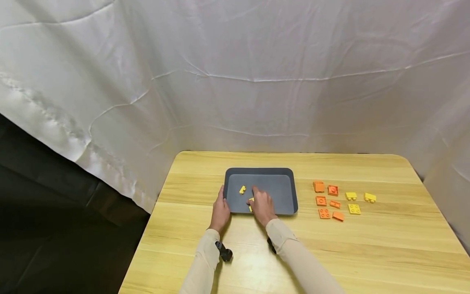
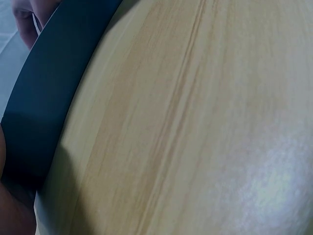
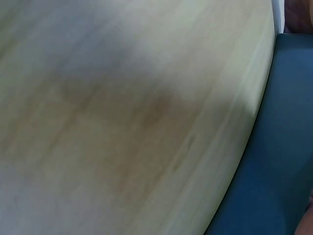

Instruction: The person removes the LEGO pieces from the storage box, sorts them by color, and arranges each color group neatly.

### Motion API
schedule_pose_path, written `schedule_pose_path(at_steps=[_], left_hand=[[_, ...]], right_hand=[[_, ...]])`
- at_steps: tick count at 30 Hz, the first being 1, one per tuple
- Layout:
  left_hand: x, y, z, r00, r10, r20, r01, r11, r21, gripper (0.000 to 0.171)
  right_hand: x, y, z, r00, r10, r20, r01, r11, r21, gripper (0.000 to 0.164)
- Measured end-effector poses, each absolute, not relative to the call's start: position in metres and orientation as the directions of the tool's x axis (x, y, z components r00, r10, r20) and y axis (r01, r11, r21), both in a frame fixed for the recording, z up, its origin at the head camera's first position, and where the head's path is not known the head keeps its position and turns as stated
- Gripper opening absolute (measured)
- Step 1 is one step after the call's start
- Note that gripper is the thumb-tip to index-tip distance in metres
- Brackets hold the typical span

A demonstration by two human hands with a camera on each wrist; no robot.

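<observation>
A dark grey tray lies on the wooden table. My left hand rests along its left side near the front corner, fingers fairly straight. In the left wrist view, part of that hand touches the corner of the tray wall. Over the tray's front part is my right hand, with the index finger stretched forward and the thumb apart. Beside that thumb, yellow brick pieces are partly covered by the hand. Another small yellow brick lies inside the tray, left of the right hand.
Right of the tray, several orange bricks lie loose on the table. Farther right are three yellow bricks. A pale curtain hangs behind the table, and dark cloth is at the left.
</observation>
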State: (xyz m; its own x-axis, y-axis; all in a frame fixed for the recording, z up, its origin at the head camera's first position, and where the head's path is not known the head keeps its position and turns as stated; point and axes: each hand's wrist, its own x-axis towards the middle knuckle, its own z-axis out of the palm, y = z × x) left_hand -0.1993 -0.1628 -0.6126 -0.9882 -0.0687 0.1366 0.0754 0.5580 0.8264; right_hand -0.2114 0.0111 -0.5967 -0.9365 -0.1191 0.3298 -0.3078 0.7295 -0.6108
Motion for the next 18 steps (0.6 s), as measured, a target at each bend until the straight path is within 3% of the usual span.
schedule_pose_path(at_steps=[18], left_hand=[[-0.199, -0.162, -0.611, -0.989, -0.085, 0.124, 0.056, 0.560, 0.827, 0.053]], right_hand=[[-0.210, 0.027, -0.590, -0.935, -0.111, 0.337, -0.334, 0.596, -0.730, 0.061]])
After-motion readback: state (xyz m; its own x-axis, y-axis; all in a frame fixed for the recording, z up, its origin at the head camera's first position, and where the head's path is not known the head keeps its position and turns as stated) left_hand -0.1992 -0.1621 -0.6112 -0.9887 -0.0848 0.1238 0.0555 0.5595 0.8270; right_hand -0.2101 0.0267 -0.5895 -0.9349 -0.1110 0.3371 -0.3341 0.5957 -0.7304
